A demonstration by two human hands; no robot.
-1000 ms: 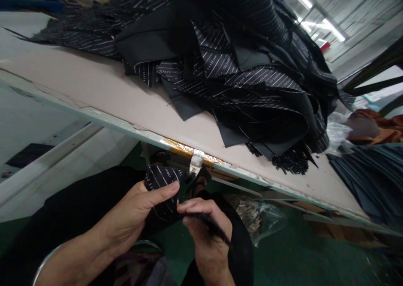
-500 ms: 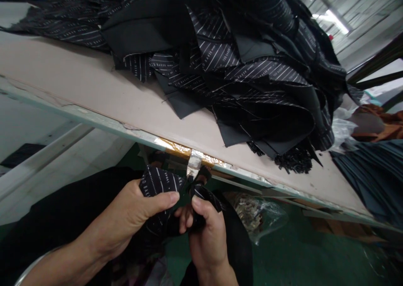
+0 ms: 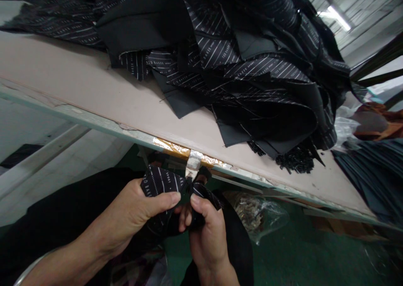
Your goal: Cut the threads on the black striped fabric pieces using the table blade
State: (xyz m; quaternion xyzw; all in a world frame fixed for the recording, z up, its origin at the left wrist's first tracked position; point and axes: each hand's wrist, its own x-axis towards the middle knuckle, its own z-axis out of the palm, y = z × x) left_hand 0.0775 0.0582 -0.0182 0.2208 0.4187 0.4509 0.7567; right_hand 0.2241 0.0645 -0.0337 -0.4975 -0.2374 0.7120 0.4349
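Observation:
Just below the table edge, a black fabric piece (image 3: 162,181) with white printed stripes and lettering is stretched between my hands. My left hand (image 3: 138,212) grips its left part, thumb pressed on top. My right hand (image 3: 208,227) pinches the right part, with the thumb along the cloth. Between the two thumbs the cloth narrows at the tip of a tape-wrapped fixture (image 3: 193,162) that sticks out from the table edge. Whether the cloth touches that tip, and what lies under the fingers, I cannot make out.
A large heap of black printed and plain fabric pieces (image 3: 176,22) covers the back of the table (image 3: 119,105). Small black bits (image 3: 296,160) lie near its right end. Dark folded cloth (image 3: 374,172) is stacked at right. A clear plastic bag (image 3: 258,214) rests below.
The hands stay almost in place, still holding the fabric. The cloth between the thumbs now sits slightly higher, closer against the fixture's tip. The view has shifted a little.

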